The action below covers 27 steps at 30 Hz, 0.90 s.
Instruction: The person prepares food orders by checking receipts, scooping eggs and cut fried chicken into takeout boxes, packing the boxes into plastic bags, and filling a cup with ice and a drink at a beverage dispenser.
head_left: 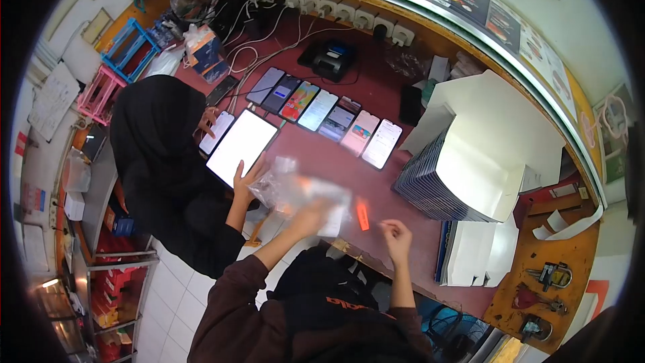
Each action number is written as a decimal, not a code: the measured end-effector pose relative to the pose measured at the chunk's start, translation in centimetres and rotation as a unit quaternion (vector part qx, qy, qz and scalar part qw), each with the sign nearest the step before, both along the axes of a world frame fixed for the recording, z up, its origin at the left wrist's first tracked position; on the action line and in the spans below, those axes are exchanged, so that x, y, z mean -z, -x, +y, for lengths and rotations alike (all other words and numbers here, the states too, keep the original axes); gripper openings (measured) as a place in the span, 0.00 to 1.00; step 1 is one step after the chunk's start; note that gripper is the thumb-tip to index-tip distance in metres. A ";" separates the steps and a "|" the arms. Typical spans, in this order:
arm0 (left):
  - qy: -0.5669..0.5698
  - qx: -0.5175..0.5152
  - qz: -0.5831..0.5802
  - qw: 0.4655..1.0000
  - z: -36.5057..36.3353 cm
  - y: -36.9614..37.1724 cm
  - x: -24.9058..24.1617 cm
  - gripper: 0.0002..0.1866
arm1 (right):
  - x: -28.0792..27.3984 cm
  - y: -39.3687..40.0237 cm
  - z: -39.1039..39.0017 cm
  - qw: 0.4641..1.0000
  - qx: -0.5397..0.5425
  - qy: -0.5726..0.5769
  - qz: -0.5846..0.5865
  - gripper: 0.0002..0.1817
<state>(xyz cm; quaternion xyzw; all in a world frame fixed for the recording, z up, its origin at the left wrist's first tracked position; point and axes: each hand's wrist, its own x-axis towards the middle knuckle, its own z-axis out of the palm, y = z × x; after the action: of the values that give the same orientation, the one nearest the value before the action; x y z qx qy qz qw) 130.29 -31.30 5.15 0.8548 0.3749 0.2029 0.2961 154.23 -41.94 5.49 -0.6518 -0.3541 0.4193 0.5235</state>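
Note:
My left hand (314, 218) is smeared by motion over a blurred white sheet or packet (330, 196) at the table's front edge; its fingers cannot be made out. Crumpled clear plastic (272, 185) lies just beyond it, by the co-worker's hand. To the right, my right hand (397, 238) hovers over the red table with curled fingers, and nothing shows in them. Between my hands lies a flat orange strip-like object (363, 214), touched by neither hand.
A co-worker (158, 134) at left touches a phone (216, 132) and a bright tablet (243, 146). Several lit phones (324, 109) stand in a row. At right are a large open white box (480, 161), white folded card (480, 249) and a wooden ledge (537, 296).

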 end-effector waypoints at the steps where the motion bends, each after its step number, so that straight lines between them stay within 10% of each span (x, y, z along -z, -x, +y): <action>1: 0.026 -0.010 0.027 0.999 0.2 -0.1 -0.6 0.26 | -0.1 1.4 1.4 0.999 -0.039 0.019 0.023 0.05; 7: 0.046 -0.009 0.014 0.999 1.4 0.4 0.0 0.31 | -0.9 7.8 9.2 0.900 -0.311 -0.041 -0.302 0.12; 17: 0.030 -0.025 0.179 0.983 2.0 0.4 2.1 0.34 | -0.7 8.6 11.3 0.782 -0.272 0.274 -0.489 0.31; 20: -0.001 -0.005 0.195 0.981 2.0 0.6 1.6 0.34 | 4.2 6.2 9.0 0.836 -0.260 0.325 -0.357 0.37; 22: -0.034 0.023 0.188 0.981 1.8 0.6 -0.3 0.34 | 7.6 6.9 6.6 0.974 -0.103 0.167 0.109 0.39; 25: -0.036 0.069 0.129 0.989 1.9 1.4 2.2 0.41 | 8.8 10.1 6.5 0.932 0.059 0.109 0.340 0.18; 26: 0.024 0.098 0.174 0.980 1.9 1.4 1.6 0.45 | 7.5 10.4 5.8 0.774 -0.019 0.121 0.621 0.16; 27: -0.002 0.112 0.190 0.975 2.5 2.5 5.2 0.49 | 8.4 10.8 6.1 0.882 0.025 0.138 0.450 0.16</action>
<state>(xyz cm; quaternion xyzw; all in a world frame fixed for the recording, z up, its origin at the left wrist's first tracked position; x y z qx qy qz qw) 127.74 -28.82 -0.06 0.9146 0.3261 0.0034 0.2391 143.46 -35.84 -2.95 -0.4672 -0.0021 0.6988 0.5417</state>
